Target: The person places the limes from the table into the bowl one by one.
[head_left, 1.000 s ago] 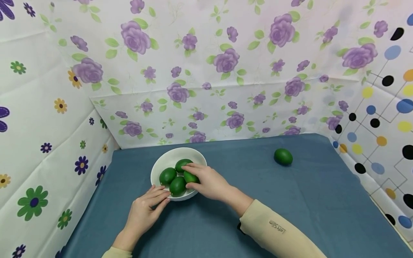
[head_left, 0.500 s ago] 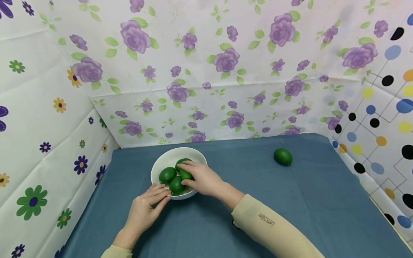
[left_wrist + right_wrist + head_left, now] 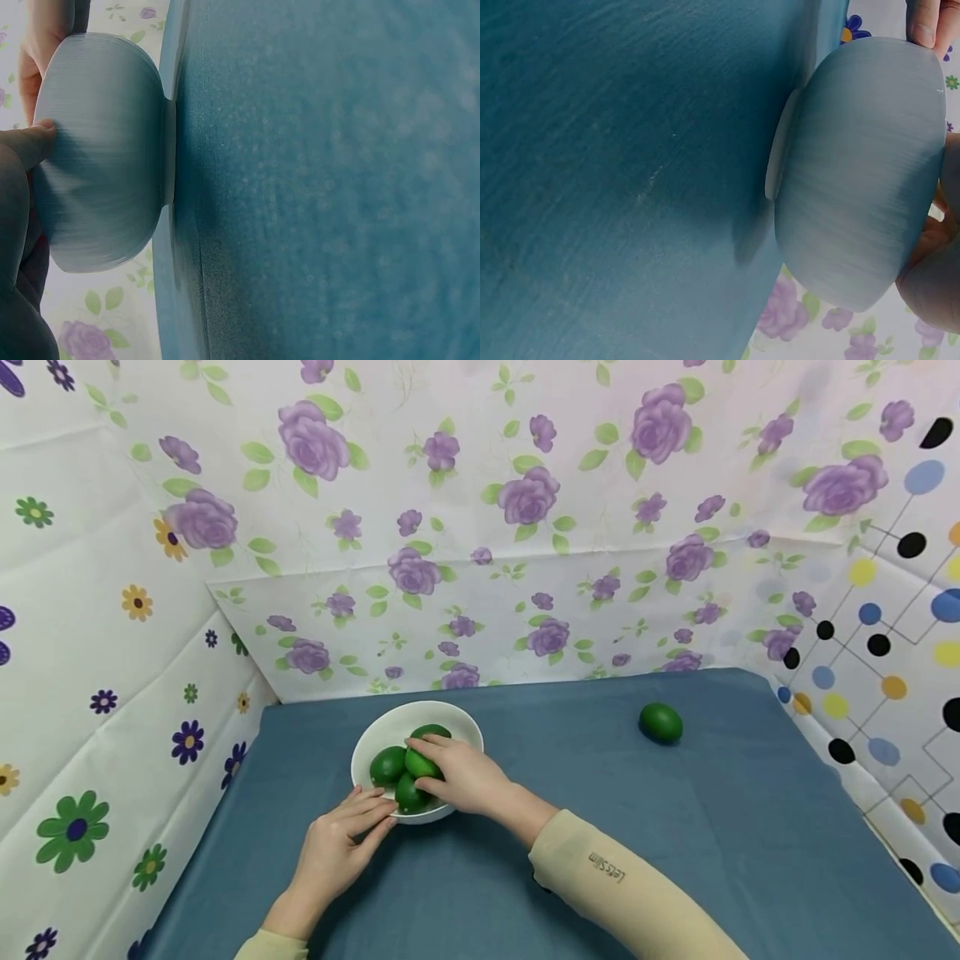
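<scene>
A white bowl (image 3: 397, 723) stands at the back left of the table with several green limes in it. My left hand (image 3: 333, 842) holds its near left rim. In the left wrist view, the thumb (image 3: 37, 141) lies against the outside of the bowl (image 3: 105, 165). From the right, my right hand (image 3: 468, 777) reaches over the rim and grips a lime (image 3: 421, 763) between thumb and fingers. This lime sits among a left lime (image 3: 387, 766), a near lime (image 3: 409, 796) and a far lime (image 3: 431, 731). The right wrist view shows mostly the bowl's outer wall (image 3: 862, 180).
A single lime (image 3: 661, 723) lies on the blue-covered table (image 3: 570, 768) at the back right. A flowered sheet (image 3: 480, 518) rises behind the table. Patterned sheets hang along the left (image 3: 82, 693) and right (image 3: 885, 693) sides.
My right hand has moved left within the bowl, bringing the gripped lime in among the others. The left hand has stayed on the rim.
</scene>
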`<action>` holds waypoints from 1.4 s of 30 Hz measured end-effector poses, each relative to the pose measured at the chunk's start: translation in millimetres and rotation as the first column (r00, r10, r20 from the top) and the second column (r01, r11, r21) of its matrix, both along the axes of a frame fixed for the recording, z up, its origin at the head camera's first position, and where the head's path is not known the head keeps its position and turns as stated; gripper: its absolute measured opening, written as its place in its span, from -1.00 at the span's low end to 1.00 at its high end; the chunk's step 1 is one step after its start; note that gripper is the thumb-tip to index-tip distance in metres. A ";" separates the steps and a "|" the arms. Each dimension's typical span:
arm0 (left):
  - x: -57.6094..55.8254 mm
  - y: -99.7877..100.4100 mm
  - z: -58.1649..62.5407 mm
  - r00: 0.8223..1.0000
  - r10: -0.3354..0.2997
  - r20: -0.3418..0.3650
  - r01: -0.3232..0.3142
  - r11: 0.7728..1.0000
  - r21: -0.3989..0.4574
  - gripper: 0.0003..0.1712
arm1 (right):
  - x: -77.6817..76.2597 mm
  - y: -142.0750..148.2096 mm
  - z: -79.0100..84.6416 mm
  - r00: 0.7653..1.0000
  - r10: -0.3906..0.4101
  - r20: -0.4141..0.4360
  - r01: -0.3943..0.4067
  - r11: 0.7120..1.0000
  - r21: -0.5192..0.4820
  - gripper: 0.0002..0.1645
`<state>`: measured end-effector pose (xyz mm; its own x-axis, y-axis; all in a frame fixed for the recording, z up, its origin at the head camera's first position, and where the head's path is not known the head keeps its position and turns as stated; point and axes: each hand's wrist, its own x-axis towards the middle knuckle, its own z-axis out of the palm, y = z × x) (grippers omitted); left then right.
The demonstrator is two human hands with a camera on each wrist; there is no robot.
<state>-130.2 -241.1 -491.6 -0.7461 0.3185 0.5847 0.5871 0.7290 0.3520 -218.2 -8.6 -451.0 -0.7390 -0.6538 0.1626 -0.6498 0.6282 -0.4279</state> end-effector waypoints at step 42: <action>-0.6 -0.2 -1.7 1.000 -0.008 -0.020 0.008 1.000 0.013 -0.72 | 11.1 8.7 -3.1 1.000 -0.003 -0.019 0.002 0.996 -0.089 -0.15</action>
<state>-130.8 -241.3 -493.3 -0.7315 0.3164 0.6040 0.6000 0.7196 0.3497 -207.1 0.2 -454.1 -0.7369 -0.6342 0.2339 -0.6569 0.5901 -0.4694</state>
